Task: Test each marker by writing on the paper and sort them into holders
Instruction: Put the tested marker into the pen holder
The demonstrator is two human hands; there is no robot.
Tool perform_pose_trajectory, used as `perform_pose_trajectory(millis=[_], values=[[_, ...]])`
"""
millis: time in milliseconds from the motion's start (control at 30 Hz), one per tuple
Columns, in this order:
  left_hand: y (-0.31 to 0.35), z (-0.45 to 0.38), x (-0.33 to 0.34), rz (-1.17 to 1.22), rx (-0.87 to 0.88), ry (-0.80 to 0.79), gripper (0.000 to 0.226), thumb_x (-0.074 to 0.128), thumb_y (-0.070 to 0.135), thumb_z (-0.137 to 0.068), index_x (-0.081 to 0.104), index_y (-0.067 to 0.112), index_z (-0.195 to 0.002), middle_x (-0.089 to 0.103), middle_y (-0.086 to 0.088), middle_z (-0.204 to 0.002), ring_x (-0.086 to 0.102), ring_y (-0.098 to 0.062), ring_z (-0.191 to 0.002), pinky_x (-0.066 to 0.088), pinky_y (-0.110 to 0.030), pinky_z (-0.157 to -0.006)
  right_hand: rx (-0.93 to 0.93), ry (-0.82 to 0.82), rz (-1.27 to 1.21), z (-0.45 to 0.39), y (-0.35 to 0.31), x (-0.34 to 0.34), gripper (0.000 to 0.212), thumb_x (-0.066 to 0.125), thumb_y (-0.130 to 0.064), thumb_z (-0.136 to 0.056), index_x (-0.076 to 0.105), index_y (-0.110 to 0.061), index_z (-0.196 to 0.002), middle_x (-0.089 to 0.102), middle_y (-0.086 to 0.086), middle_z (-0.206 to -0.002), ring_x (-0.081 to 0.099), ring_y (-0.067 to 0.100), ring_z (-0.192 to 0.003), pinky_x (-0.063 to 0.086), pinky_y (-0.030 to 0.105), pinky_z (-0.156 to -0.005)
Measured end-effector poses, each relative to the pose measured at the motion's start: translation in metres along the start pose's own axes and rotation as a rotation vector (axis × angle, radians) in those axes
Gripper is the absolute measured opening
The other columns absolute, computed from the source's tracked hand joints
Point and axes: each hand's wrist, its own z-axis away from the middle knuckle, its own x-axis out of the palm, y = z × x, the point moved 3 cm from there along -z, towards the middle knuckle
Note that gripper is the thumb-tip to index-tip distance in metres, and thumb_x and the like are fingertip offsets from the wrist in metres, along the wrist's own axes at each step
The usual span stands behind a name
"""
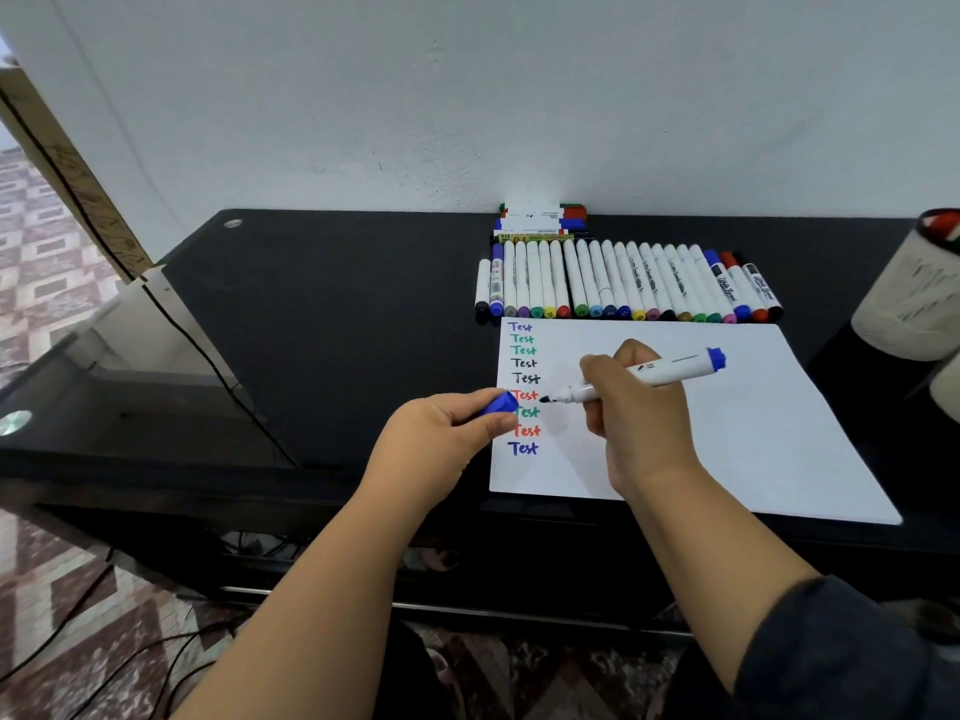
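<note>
A white sheet of paper [727, 407] lies on the black desk [337, 304], with a column of coloured "Test" words down its left side. My right hand [634, 413] grips an uncapped white marker with a blue end [670, 368], its tip pointing left above the paper beside the red "Test". My left hand [447, 433] pinches the marker's blue cap [500, 403] at the paper's left edge. A long row of capped markers [623, 283] lies behind the paper. A white holder [914, 298] with markers in it stands at the right edge.
A small stack of marker boxes [543, 223] sits against the wall behind the row. A second pale holder [948, 387] is partly cut off at the right. Cables [208, 350] run down the desk's left side, with patterned floor below.
</note>
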Motion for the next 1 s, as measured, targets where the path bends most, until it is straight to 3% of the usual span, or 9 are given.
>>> perform_pose_trajectory(millis=[133, 333, 500, 633, 767, 933, 1000], values=[[0.004, 0.000, 0.005, -0.077, 0.059, -0.052, 0.040, 0.067, 0.038, -0.080, 0.062, 0.033, -0.120, 0.058, 0.022, -0.098, 0.054, -0.001, -0.087, 0.044, -0.014, -0.075, -0.021, -0.049, -0.048, 0.002, -0.006, 0.000, 0.042, 0.055, -0.002, -0.085, 0.029, -0.017, -0.056, 0.033, -0.007, -0.040, 0.031, 0.011, -0.041, 0.025, 0.020, -0.041], [0.009, 0.002, 0.010, -0.111, 0.129, -0.121, 0.038, 0.066, 0.035, -0.082, 0.062, 0.032, -0.120, 0.057, 0.024, -0.090, 0.054, -0.004, -0.089, 0.041, -0.011, -0.070, -0.041, -0.144, 0.125, 0.008, -0.006, 0.007, 0.038, 0.058, -0.007, -0.086, 0.034, -0.015, -0.058, 0.038, -0.010, -0.036, 0.038, 0.008, -0.039, 0.032, 0.024, -0.047], [0.013, 0.003, 0.011, -0.116, 0.154, -0.085, 0.037, 0.065, 0.034, -0.082, 0.062, 0.031, -0.119, 0.062, 0.016, -0.089, 0.057, -0.009, -0.085, 0.041, -0.011, -0.066, -0.007, -0.234, 0.214, 0.010, -0.007, 0.012, 0.033, 0.063, -0.023, -0.088, 0.043, -0.017, -0.063, 0.048, -0.001, -0.047, 0.044, 0.011, -0.046, 0.041, 0.026, -0.053], [0.011, 0.004, 0.009, 0.020, 0.107, -0.002, 0.028, 0.070, 0.033, -0.079, 0.067, 0.034, -0.108, 0.061, 0.024, -0.083, 0.057, 0.002, -0.072, 0.041, -0.003, -0.055, -0.011, -0.342, 0.060, 0.010, -0.010, 0.008, 0.036, 0.060, -0.027, -0.090, 0.043, -0.014, -0.061, 0.052, 0.004, -0.046, 0.039, 0.012, -0.042, 0.032, 0.022, -0.045], [0.011, 0.005, 0.010, 0.137, 0.077, -0.017, 0.014, 0.071, 0.029, -0.079, 0.070, 0.036, -0.091, 0.069, 0.017, -0.079, 0.063, -0.003, -0.076, 0.050, -0.016, -0.068, 0.039, -0.325, 0.010, 0.008, -0.012, 0.004, 0.032, 0.053, -0.021, -0.094, 0.046, -0.012, -0.064, 0.053, 0.009, -0.046, 0.035, 0.012, -0.038, 0.028, 0.022, -0.044], [0.015, 0.005, 0.011, 0.125, 0.052, -0.118, 0.015, 0.068, 0.028, -0.083, 0.065, 0.043, -0.083, 0.071, 0.010, -0.085, 0.063, -0.024, -0.092, 0.051, -0.026, -0.075, 0.106, -0.248, 0.006, 0.005, -0.013, 0.001, 0.033, 0.050, -0.014, -0.092, 0.044, -0.014, -0.060, 0.048, 0.005, -0.044, 0.040, 0.011, -0.037, 0.032, 0.022, -0.046], [0.015, 0.005, 0.011, 0.145, 0.048, -0.103, 0.015, 0.069, 0.028, -0.082, 0.066, 0.043, -0.083, 0.071, 0.011, -0.085, 0.064, -0.020, -0.093, 0.050, -0.024, -0.077, 0.136, -0.224, -0.038, 0.004, -0.011, 0.003, 0.034, 0.049, -0.011, -0.091, 0.042, -0.015, -0.058, 0.046, 0.004, -0.047, 0.038, 0.011, -0.037, 0.031, 0.021, -0.043]])
